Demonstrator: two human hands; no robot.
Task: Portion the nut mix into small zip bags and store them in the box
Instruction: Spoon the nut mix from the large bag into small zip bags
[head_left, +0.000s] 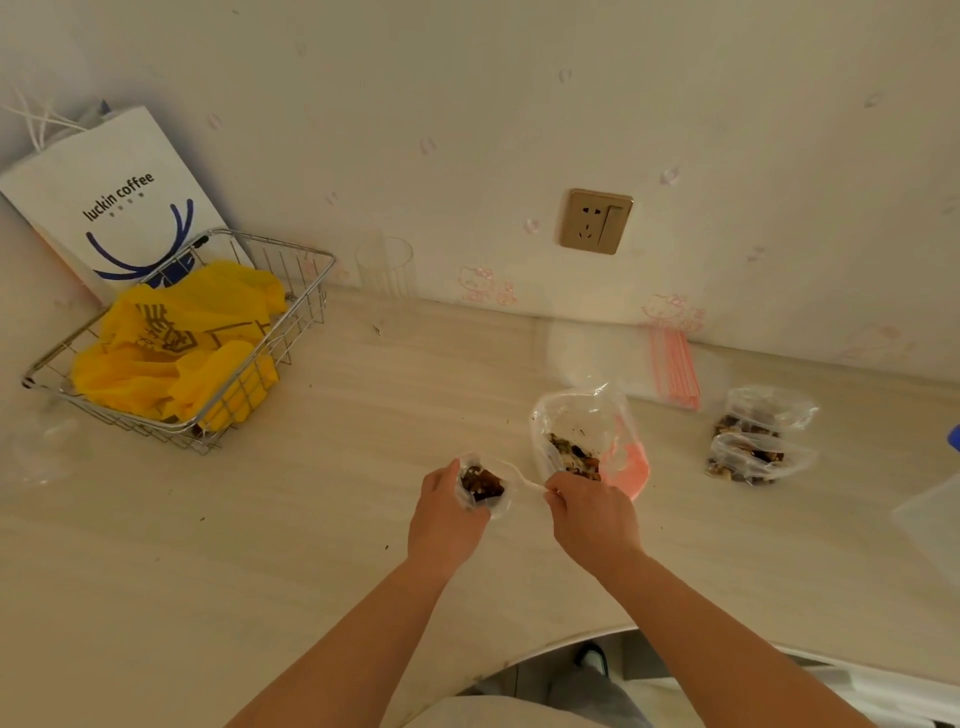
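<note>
My left hand (447, 512) grips one part-filled zip bag (482, 486); right hand (592, 512) pinches a spoon (524, 483) just beside it. Nut mix bag (582, 441) sits behind my right hand, two filled bags (758, 436) further right, basket (291, 291) far left.

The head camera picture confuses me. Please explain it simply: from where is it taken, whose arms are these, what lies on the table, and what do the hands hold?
There is no machine here. A person wears one camera on the head, looking forward and down, so the two bare arms at the bottom are that person's own.

The left hand holds a small zip bag with nut mix in it. The right hand pinches a white plastic spoon that points toward that bag.

On the pale table, just behind the right hand, lies the large bag of nut mix, open. To the right are two filled small bags. Near the wall lies a stack of empty zip bags with red strips. At the left stands a wire basket holding yellow plastic bags, with a Luckin Coffee paper bag behind it.
</note>
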